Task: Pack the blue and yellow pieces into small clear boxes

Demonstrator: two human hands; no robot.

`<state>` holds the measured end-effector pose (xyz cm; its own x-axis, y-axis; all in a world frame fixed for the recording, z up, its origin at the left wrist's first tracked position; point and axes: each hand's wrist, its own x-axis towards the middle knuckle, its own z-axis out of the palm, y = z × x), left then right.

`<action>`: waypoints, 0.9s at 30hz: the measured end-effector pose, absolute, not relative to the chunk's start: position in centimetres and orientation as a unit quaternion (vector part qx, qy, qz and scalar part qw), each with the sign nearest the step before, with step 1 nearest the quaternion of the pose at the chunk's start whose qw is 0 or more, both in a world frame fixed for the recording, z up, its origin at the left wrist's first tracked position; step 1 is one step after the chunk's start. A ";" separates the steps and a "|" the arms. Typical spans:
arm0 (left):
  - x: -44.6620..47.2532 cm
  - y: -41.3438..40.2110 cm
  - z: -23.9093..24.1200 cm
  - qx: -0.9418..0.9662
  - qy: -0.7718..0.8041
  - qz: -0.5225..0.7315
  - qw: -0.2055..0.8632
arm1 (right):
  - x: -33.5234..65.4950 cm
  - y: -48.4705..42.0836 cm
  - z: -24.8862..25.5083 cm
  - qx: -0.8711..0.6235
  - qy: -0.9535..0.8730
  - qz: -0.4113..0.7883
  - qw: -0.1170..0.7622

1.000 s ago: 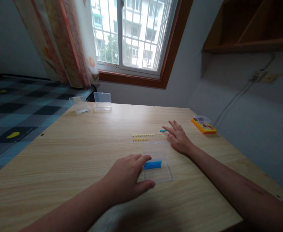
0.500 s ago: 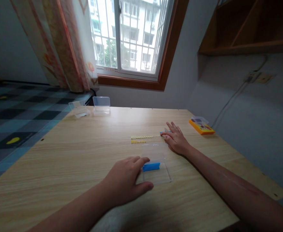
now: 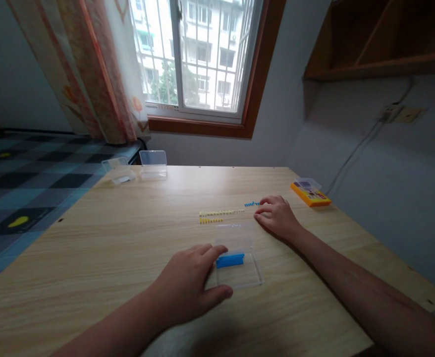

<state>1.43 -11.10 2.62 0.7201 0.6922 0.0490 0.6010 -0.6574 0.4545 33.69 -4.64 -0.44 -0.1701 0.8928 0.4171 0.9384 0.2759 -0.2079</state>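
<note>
My left hand [image 3: 193,275] lies at the left side of a clear plastic box [image 3: 256,270], thumb and forefinger spread apart along its edge. Inside the box is a bundle of thin blue sticks [image 3: 230,260]. My right hand [image 3: 277,216] rests on the table farther off, fingers bent and a little apart, at the right end of a short row of small blue pieces [image 3: 252,204]. Its fingertips partly cover that row. Left of this hand run a row of pale yellow pieces [image 3: 221,213] and a shorter row of deeper yellow pieces [image 3: 210,220].
Two open clear boxes, one tilted [image 3: 119,171] and one upright [image 3: 153,166], stand at the table's far left corner. A yellow box [image 3: 311,193] with a clear case on it lies by the right edge. The wooden table [image 3: 109,238] meets a bed [image 3: 35,188] on the left.
My right hand has shifted slightly right and its fingers have drawn in, uncovering more of the blue row. My left hand stays at the box. The view has moved slightly.
</note>
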 end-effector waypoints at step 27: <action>1.4 -11.0 2.6 0.903 0.363 0.107 0.205 | 29.7 -12.9 6.4 -0.302 -0.936 0.150 0.101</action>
